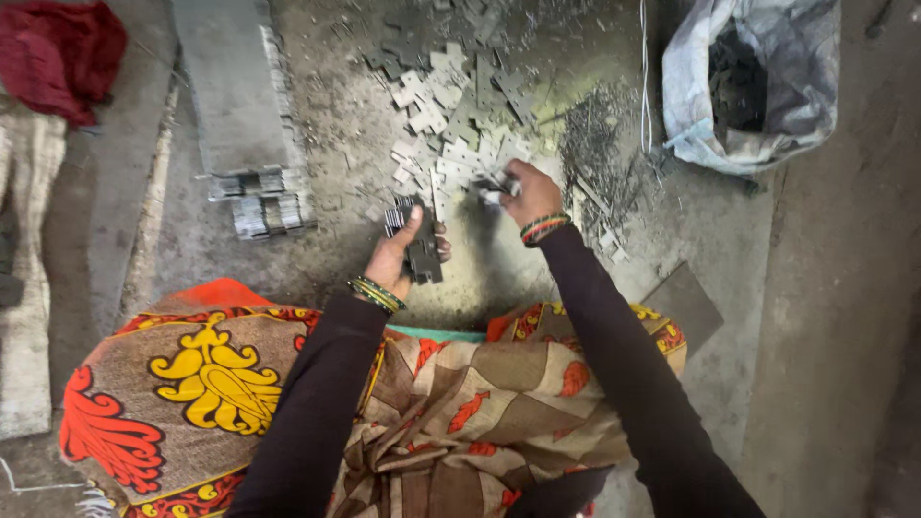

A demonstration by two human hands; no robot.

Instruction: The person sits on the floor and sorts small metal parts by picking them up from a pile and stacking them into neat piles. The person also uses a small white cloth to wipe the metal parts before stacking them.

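Observation:
My left hand [395,255] grips a dark stack of flat metal stampings [420,247], held upright in front of my lap. My right hand [526,190] reaches forward to a loose heap of flat grey metal pieces [451,115] on the floor and is closed on one or two metal pieces [491,184] at the heap's near edge. Both wrists wear coloured bangles, and dark sleeves cover my arms.
Neat rows of stacked metal pieces [261,197] lie at the left beside a long grey slab [228,82]. A white sack [748,82] holding dark scrap stands at the upper right. A red cloth [58,53] lies top left. A flat grey plate [683,305] rests near my right knee.

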